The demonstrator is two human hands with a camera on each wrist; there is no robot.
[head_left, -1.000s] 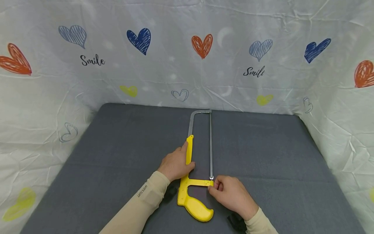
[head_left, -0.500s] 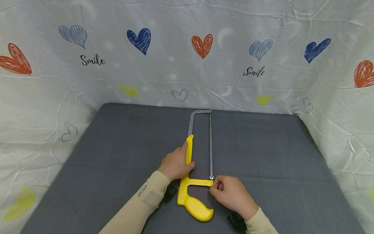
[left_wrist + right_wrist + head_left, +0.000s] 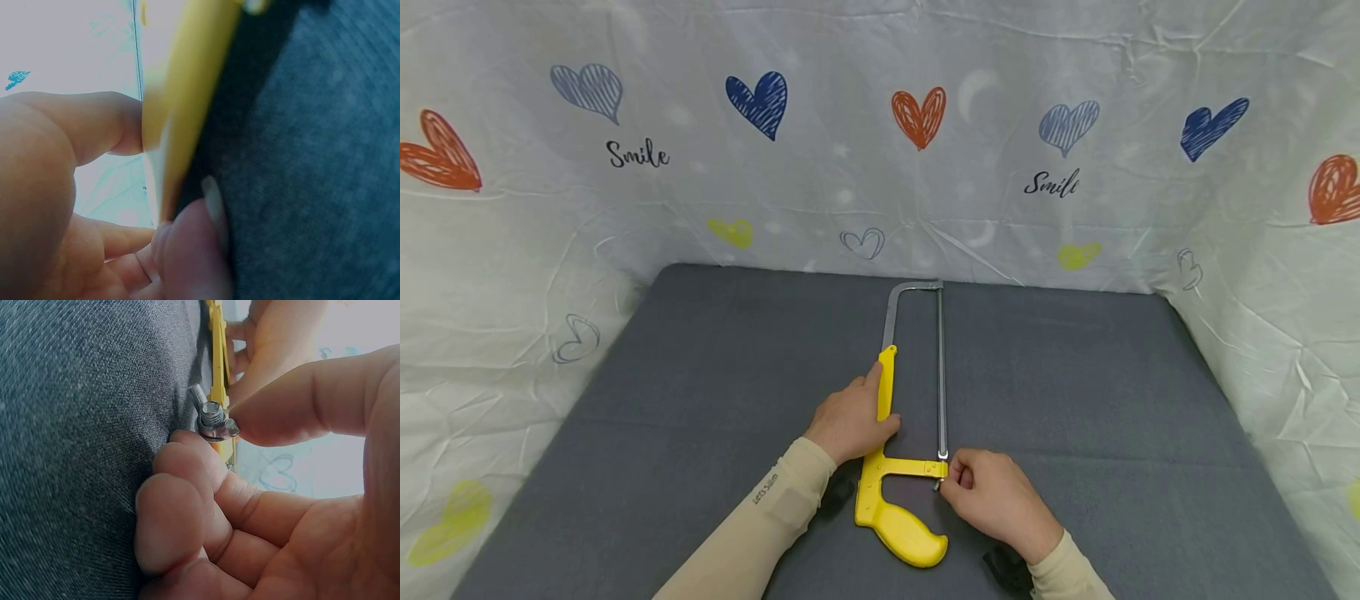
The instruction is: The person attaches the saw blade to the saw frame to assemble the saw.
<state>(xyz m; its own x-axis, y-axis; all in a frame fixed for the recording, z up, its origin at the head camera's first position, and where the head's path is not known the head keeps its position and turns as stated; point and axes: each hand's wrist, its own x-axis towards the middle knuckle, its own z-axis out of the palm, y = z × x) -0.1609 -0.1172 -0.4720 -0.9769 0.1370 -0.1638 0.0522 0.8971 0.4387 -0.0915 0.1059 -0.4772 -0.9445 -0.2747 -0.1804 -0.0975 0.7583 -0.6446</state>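
Heart-printed cloth (image 3: 985,179) stands behind the grey tabletop (image 3: 700,358). On the left, our left hand (image 3: 850,421) grips the yellow frame of the saw (image 3: 910,468), which lies midway between the side edges, its nose at the far edge, its handle (image 3: 910,537) toward the near one. Right of the frame runs the blade (image 3: 942,375); beyond, our right hand (image 3: 996,500) pinches the wing nut (image 3: 212,419) between thumb and fingertips.

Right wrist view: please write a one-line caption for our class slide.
Right hand touching the metal wing nut on a yellow-framed hacksaw.
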